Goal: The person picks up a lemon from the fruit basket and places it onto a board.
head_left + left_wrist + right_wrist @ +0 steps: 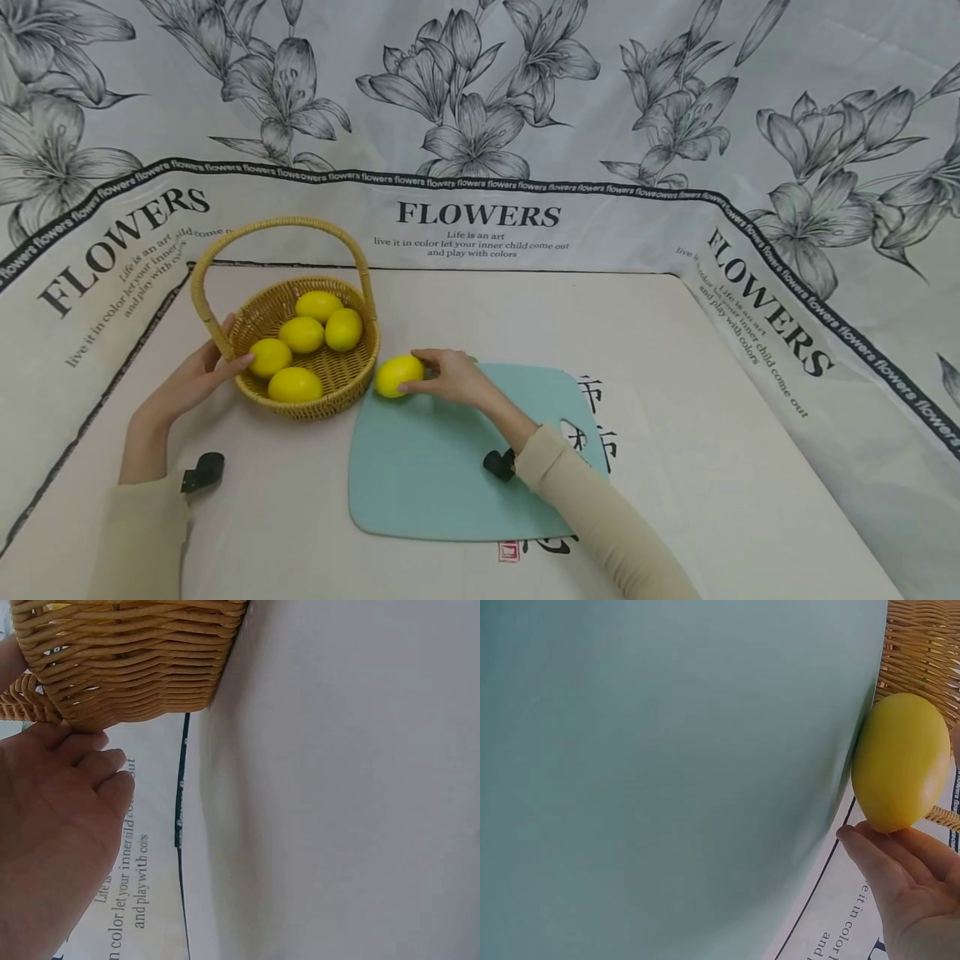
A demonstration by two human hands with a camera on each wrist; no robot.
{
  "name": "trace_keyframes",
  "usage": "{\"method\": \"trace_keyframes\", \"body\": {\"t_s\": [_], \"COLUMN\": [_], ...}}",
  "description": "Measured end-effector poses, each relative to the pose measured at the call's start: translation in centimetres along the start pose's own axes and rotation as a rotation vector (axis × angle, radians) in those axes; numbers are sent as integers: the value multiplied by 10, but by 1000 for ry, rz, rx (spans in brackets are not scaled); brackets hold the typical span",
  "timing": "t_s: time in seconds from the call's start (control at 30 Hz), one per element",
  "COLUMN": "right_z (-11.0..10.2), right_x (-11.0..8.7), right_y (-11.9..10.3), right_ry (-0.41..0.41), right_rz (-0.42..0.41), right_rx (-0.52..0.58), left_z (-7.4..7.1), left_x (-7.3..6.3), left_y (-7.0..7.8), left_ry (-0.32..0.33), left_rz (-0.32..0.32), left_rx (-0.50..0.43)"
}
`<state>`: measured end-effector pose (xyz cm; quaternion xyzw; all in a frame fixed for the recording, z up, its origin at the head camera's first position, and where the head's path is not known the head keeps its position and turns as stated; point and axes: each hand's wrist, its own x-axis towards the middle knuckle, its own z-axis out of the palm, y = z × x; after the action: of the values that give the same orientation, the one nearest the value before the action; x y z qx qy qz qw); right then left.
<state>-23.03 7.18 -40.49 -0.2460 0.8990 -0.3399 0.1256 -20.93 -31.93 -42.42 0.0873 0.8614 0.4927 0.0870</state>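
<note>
A woven wicker basket (318, 406) with a tall arched handle stands on the left of the table, and several yellow lemons (302, 335) lie inside it. My left hand (197, 377) grips the basket's left side near the handle's foot, thumb at the rim. In the left wrist view the curled fingers (94, 754) of that hand sit against the outer weave. My right hand (455, 377) pinches another lemon (397, 377) between thumb and fingers, just right of the basket. This lemon (901, 761) overlaps the far left corner of the light blue cutting board (442, 483).
The cutting board has a handle cutout (573, 435) at its right end. Black characters (592, 389) printed on the pale cloth (720, 467) show beside it. A floral curtain-like cloth (480, 125) with lettering surrounds the table's back and sides. Both wrists carry small black devices (204, 472).
</note>
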Motion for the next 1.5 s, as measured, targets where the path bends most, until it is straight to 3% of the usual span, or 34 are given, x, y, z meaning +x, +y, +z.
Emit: {"method": "trace_keyframes", "body": {"t_s": [0.73, 1.5], "right_z": [0, -9], "right_x": [6, 15], "right_y": [1, -31], "right_ry": [-2, 142], "right_rz": [-2, -140], "right_rx": [-9, 41], "left_z": [-2, -1], "left_x": [-1, 3], "left_y": [-1, -3], "left_ry": [-2, 6], "left_rz": [-11, -12], "left_rx": [-1, 8]}}
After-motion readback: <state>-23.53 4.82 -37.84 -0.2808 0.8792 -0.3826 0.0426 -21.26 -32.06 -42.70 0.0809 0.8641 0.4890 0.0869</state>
